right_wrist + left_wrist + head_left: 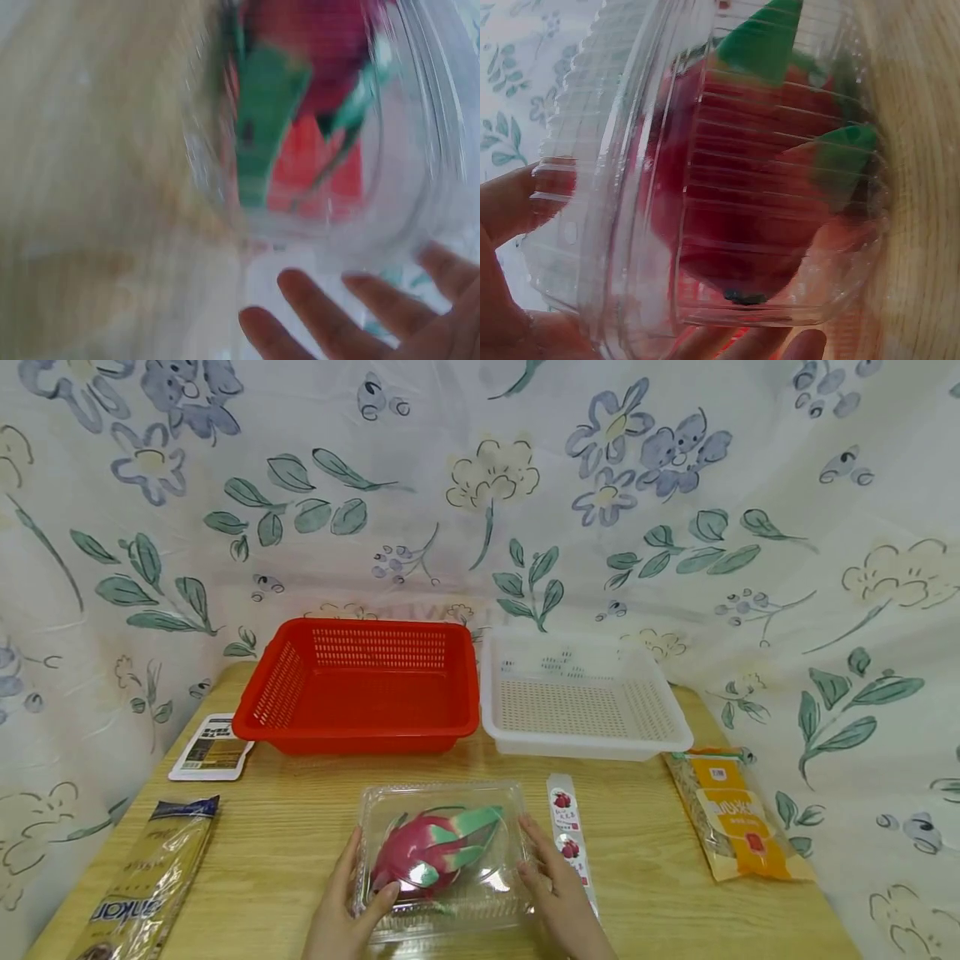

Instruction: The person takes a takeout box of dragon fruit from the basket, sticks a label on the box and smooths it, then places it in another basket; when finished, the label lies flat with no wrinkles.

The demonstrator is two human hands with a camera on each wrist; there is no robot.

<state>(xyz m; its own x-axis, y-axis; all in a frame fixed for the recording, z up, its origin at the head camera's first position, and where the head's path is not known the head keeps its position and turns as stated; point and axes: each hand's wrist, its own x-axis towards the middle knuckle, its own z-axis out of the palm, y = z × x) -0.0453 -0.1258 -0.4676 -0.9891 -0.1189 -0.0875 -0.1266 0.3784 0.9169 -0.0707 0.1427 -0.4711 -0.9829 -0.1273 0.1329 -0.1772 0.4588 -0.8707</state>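
Observation:
A clear plastic clamshell box (pixel 491 881) lies at the table's near middle with its lid down. Inside it is a dragon fruit (pixel 420 852), pink-red with green scales. My left hand (pixel 348 902) grips the box's left side, the thumb over the lid; in the left wrist view its fingers (pixel 735 345) reach round the end wall. At the right side is my right hand (pixel 558 893), its fingers (pixel 322 315) spread and fairly straight in the right wrist view. Whether they touch the wall is blurred. A strip of dragon fruit stickers (pixel 566 818) lies partly behind this hand.
A red basket (pixel 367 745) and a white basket (pixel 592 748) stand side by side at the back, against a floral curtain (pixel 420 485). On the left are a flat white packet (pixel 213 747) and a long gold bag (pixel 153 877). A yellow grain bag (pixel 735 818) lies right.

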